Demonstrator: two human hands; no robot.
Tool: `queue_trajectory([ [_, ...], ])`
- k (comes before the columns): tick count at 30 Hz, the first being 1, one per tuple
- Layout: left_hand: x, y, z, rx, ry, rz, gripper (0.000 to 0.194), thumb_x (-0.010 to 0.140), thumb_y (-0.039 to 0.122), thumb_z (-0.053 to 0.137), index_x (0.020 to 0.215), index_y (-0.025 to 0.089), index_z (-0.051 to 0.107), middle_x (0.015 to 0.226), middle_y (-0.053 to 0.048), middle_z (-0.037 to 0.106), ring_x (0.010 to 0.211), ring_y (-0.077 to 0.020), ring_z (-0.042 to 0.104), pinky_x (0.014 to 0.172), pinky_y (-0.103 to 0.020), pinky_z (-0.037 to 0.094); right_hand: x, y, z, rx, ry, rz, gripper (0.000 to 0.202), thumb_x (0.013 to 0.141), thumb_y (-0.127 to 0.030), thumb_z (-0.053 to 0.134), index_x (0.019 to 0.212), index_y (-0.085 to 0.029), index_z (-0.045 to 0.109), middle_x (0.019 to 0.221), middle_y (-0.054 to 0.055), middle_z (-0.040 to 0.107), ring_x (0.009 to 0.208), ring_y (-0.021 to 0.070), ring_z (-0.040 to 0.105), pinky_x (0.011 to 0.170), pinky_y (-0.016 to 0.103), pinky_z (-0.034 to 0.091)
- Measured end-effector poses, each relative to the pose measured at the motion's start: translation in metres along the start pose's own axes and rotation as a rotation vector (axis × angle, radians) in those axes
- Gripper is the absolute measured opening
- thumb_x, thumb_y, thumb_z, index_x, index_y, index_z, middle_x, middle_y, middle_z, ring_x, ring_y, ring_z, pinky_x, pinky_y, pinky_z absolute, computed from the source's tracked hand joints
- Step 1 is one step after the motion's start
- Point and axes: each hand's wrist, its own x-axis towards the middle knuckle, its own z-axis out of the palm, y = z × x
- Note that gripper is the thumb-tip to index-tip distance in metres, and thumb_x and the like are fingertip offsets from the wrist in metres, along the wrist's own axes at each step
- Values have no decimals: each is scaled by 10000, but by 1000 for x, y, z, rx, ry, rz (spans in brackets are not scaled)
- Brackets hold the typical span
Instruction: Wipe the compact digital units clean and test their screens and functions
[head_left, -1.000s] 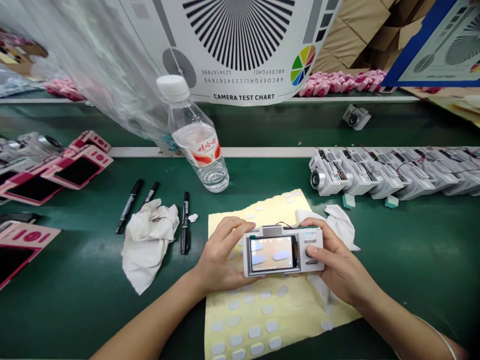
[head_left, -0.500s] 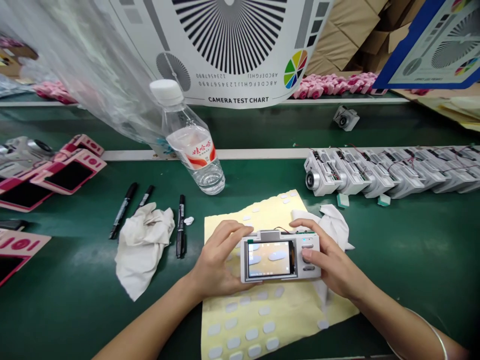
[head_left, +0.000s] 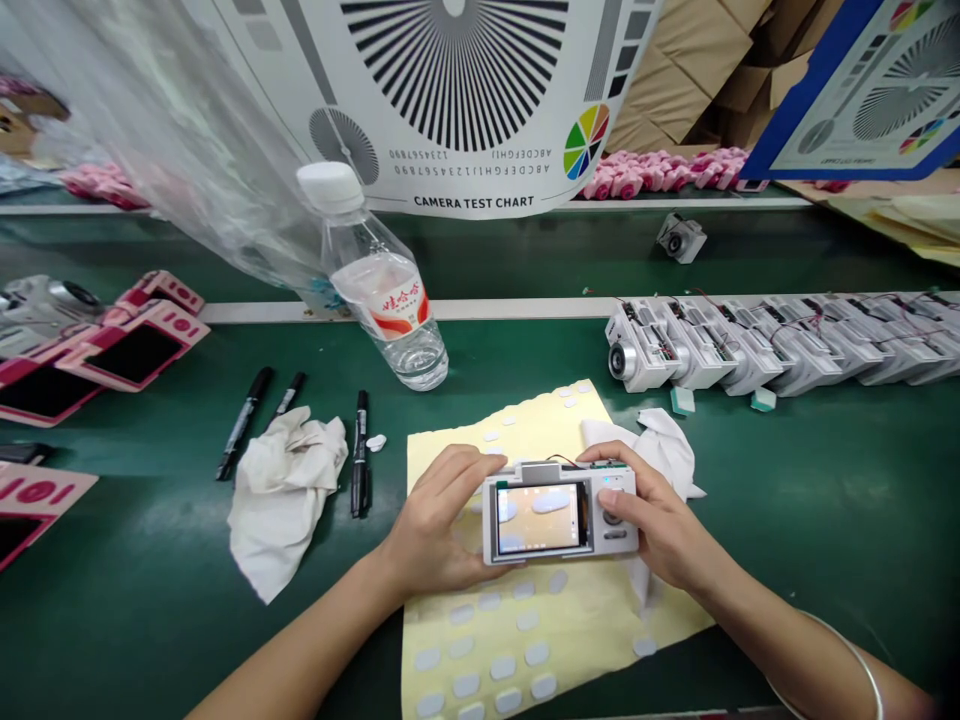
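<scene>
A silver-white camera [head_left: 561, 512] is held level between both hands, its lit screen showing pale ovals on yellow. My left hand [head_left: 442, 520] grips its left end, fingers on the top corner and thumb beneath. My right hand [head_left: 656, 510] holds the right end, with the index finger along the top and the thumb on the upper buttons beside the screen. Below the camera lies a yellow sheet [head_left: 600, 620] dotted with whitish oval stickers. A white cloth [head_left: 670, 450] rests partly on the sheet, behind my right hand.
A water bottle [head_left: 390, 290] stands behind the sheet. Markers [head_left: 361, 455] and a crumpled cloth [head_left: 285, 490] lie to the left, pink devices [head_left: 139, 345] farther left. A row of opened white cameras [head_left: 701, 345] sits at the back right. A test chart [head_left: 472, 203] hangs above.
My right thumb has moved up from the middle button to the upper buttons. The ovals on the camera's screen have shifted. Both hands still hold the camera.
</scene>
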Motion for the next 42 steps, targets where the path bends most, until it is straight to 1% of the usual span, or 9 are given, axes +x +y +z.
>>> queue_trajectory([
  [7, 0, 0, 0, -4, -9, 2, 673, 598, 404, 743, 1136, 121, 454, 910, -131, 607, 833, -245, 581, 714, -375, 499, -1, 3, -1, 12, 6, -2, 272, 812, -354, 549, 1053, -260, 467, 811, -8, 549, 638, 119, 508, 593, 244, 399],
  [20, -1, -2, 0, -6, -17, -5, 635, 658, 451, 683, 1160, 148, 439, 922, -126, 604, 834, -251, 588, 712, -392, 499, -1, 2, 0, 14, 1, 5, 313, 804, -385, 563, 1075, -265, 461, 861, 7, 571, 667, 130, 537, 602, 254, 428],
  [27, 0, -2, 0, -3, -15, 2, 617, 669, 453, 675, 1143, 132, 444, 927, -137, 606, 841, -251, 589, 719, -393, 502, 0, 0, 1, 20, 7, 3, 283, 807, -377, 565, 1054, -268, 480, 774, -18, 530, 633, 110, 503, 578, 224, 402],
  [29, 0, -2, 0, -1, -15, -1, 616, 664, 441, 680, 1146, 139, 444, 925, -133, 611, 836, -251, 593, 718, -392, 502, 0, 0, 0, 4, 5, 2, 281, 809, -378, 563, 1057, -270, 483, 792, -13, 540, 647, 117, 516, 588, 233, 414],
  [32, 1, -2, -1, -4, -16, -10, 635, 650, 442, 688, 1159, 154, 441, 925, -124, 620, 834, -255, 600, 716, -388, 500, -1, -2, 0, 24, -45, -5, 323, 813, -378, 561, 1108, -285, 467, 898, 11, 571, 741, 148, 565, 664, 279, 459],
  [35, 1, -2, -2, 3, -36, -32, 659, 630, 444, 698, 1169, 166, 440, 943, -122, 626, 850, -264, 603, 725, -387, 499, -3, -6, 0, 152, -111, 8, 352, 819, -351, 550, 1150, -302, 444, 1018, 27, 566, 853, 167, 584, 730, 306, 485],
  [37, 1, -3, -3, 4, -47, -46, 657, 623, 430, 705, 1166, 167, 443, 950, -121, 625, 857, -264, 602, 726, -383, 502, -4, -7, 0, 220, -129, 34, 345, 819, -337, 542, 1148, -306, 441, 1056, 34, 547, 870, 175, 589, 714, 319, 511],
  [40, 2, -2, -3, -5, -44, -47, 652, 618, 416, 711, 1155, 157, 448, 951, -122, 619, 856, -257, 599, 720, -377, 506, -4, -9, 1, 266, -156, 68, 309, 829, -333, 524, 1125, -308, 439, 1058, 42, 527, 820, 179, 599, 652, 355, 552],
  [42, 1, -2, -3, -8, -45, -47, 652, 618, 418, 713, 1151, 153, 446, 950, -122, 615, 857, -255, 596, 722, -378, 506, -4, -9, 2, 281, -172, 70, 291, 836, -325, 515, 1117, -309, 440, 1054, 40, 522, 793, 172, 601, 623, 352, 564],
])
